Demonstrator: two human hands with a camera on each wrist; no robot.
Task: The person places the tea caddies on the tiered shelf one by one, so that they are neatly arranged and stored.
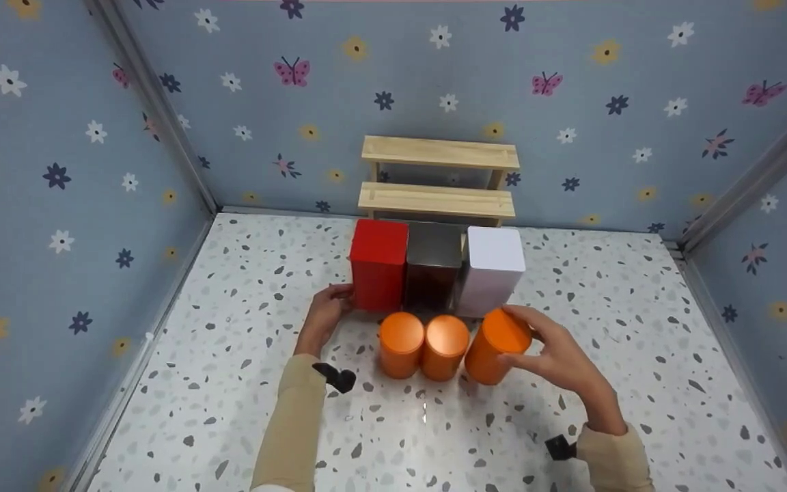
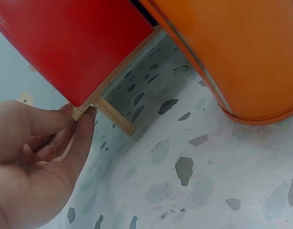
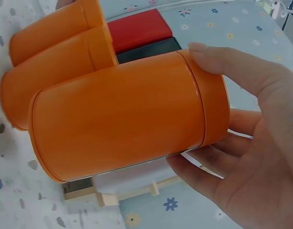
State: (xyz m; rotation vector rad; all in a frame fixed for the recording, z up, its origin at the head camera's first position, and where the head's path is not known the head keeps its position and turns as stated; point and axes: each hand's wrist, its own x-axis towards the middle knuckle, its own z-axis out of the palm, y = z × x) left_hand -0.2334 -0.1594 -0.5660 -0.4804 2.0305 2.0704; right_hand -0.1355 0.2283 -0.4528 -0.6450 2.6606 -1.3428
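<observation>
The orange can (image 1: 492,352), beside two matching cans (image 1: 400,352) (image 1: 444,352), is held round its top by the half-curled right grip (image 1: 559,352), while the rack (image 1: 438,199) is pinched by the left grip (image 1: 326,313), presumably for steadiness.

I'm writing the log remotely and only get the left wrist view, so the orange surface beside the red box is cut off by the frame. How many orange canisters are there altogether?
Observer: Three, side by side: the left canister, the middle canister and the right canister.
Operator: Thanks. My view shows just the left hand, so where is the other one?
Observer: In the head view, the right hand grips the right canister near its top.
</observation>
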